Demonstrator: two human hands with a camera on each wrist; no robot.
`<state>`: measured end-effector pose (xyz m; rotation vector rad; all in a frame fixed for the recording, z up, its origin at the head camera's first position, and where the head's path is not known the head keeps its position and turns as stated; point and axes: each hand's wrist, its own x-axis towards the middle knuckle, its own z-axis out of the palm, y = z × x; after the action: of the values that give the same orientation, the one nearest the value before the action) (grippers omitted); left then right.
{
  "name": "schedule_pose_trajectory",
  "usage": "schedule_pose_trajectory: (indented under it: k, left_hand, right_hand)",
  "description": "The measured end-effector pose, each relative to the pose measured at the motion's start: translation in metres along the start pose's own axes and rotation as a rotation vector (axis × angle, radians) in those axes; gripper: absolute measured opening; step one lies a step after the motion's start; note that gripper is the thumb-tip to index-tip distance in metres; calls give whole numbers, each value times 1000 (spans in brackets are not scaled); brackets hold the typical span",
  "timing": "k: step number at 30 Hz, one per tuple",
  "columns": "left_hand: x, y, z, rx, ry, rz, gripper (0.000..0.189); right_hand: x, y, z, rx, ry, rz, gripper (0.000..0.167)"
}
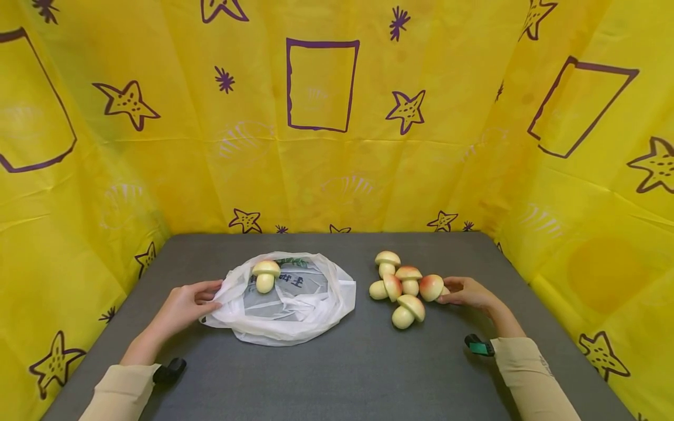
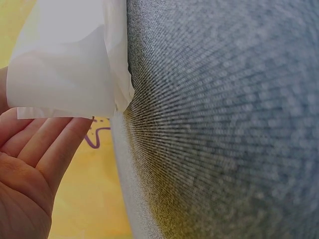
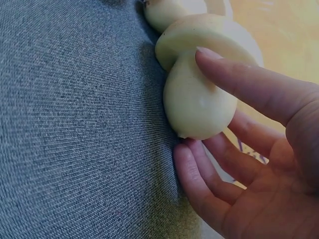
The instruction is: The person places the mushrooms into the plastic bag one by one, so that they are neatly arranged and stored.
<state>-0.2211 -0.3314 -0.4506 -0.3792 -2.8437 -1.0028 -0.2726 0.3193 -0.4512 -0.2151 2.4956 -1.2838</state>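
Observation:
A translucent white plastic bag [image 1: 341, 295] lies on the table with its mouth spread wide, and one toy mushroom [image 1: 265, 275] sits inside toward the back left. My left hand [image 1: 181, 307] pinches the bag's left edge between thumb and fingers; in the left wrist view the plastic [image 2: 65, 64] covers the fingertips. To the right, my right hand [image 1: 471, 294] holds the pale stem of a red-and-cream mushroom [image 1: 432, 287]. The right wrist view shows the thumb along this mushroom's stem [image 3: 199, 99], with the fingers curled beneath, close to the cloth.
Several more toy mushrooms [image 1: 409, 311] cluster just left of my right hand. Dark grey cloth covers the table [image 1: 337, 374]. Yellow curtains [image 1: 337, 175] with purple starfish drawings rise behind it and on both sides.

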Motion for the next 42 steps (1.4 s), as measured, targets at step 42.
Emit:
schedule_pose_trajectory:
  k: [42]
  left_hand:
    - [-1, -1, 1, 2, 14, 15, 50]
  right_hand:
    - [-25, -8, 2, -30, 53, 26, 71]
